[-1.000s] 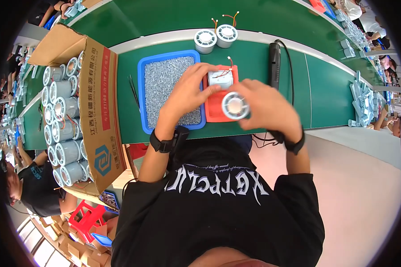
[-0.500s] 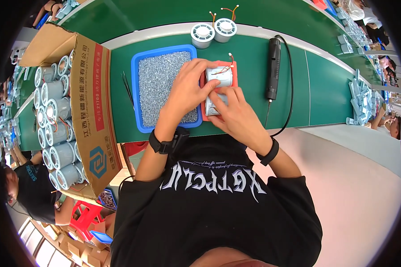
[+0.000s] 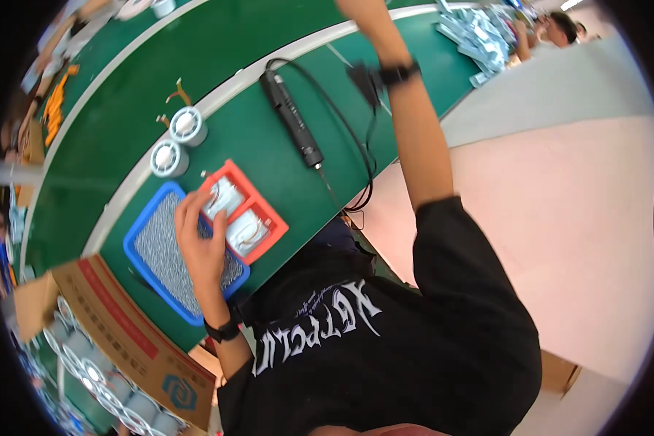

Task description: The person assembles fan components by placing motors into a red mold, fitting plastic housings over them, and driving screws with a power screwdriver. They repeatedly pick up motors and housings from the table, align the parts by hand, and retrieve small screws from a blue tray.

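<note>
My left hand [image 3: 200,243] reaches over the blue tray [image 3: 139,221] of small metal pieces to the left edge of a red two-compartment holder [image 3: 275,225]. Its thumb stands apart from the fingers, near the upper white part [image 3: 225,198]. A second white part [image 3: 246,232] with thin wires lies in the lower compartment. My right arm stretches far up across the bench. Only part of my right hand [image 3: 363,11] shows at the top edge, its fingers out of the picture. Left of that arm lies a black electric screwdriver [image 3: 294,120], its bit pointing toward me.
Two round white vented parts [image 3: 188,126] with wires stand beyond the holder. A carton [image 3: 116,327] of similar white cylinders is at lower left. A black cable [image 3: 341,120] curves beside the screwdriver. Light-blue strips [image 3: 476,40] are heaped at far right, near another person [image 3: 552,33].
My right hand has left the white parts and swung far up and right. My left hand has shifted to the holder's left side. The whole view has turned rightward.
</note>
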The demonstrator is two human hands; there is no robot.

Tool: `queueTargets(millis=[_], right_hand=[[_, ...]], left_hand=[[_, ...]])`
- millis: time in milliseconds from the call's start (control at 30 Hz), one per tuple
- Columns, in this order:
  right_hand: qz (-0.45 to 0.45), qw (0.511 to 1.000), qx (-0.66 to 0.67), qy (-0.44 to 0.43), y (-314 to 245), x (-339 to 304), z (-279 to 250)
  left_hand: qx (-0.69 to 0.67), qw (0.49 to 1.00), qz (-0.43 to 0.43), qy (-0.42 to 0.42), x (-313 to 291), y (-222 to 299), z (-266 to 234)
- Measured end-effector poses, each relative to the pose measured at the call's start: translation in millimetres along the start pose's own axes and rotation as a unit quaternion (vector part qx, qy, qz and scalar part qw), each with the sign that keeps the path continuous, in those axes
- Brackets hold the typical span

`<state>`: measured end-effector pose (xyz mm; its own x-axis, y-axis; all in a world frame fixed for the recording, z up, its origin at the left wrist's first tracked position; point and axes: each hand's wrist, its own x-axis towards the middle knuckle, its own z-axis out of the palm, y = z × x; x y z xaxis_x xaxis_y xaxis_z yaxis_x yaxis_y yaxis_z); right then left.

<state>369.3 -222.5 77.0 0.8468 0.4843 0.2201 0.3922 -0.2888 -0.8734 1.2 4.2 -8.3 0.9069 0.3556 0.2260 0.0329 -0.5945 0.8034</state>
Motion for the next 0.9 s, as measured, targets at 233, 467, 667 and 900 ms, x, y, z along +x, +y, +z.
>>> queueTargets(millis=[233,467,667,900], right_hand=[[0.299,0.769,-0.468,0.317,190,58,-154],[0.457,0.649,-0.438,0.421,199,-29,-326],[0.423,0.646,-0.493,0.402,266,-50,-467],[0.395,0.726,-0.46,0.325,308,-54,-516]], left_hand=[[0.029,0.994,-0.06,0.082,-26,-9,-8],[0.267,0.957,-0.084,0.069,-121,-9,-22],[0.411,0.904,-0.078,0.091,-135,-19,-6],[0.438,0.89,-0.092,0.09,-135,-23,-3]])
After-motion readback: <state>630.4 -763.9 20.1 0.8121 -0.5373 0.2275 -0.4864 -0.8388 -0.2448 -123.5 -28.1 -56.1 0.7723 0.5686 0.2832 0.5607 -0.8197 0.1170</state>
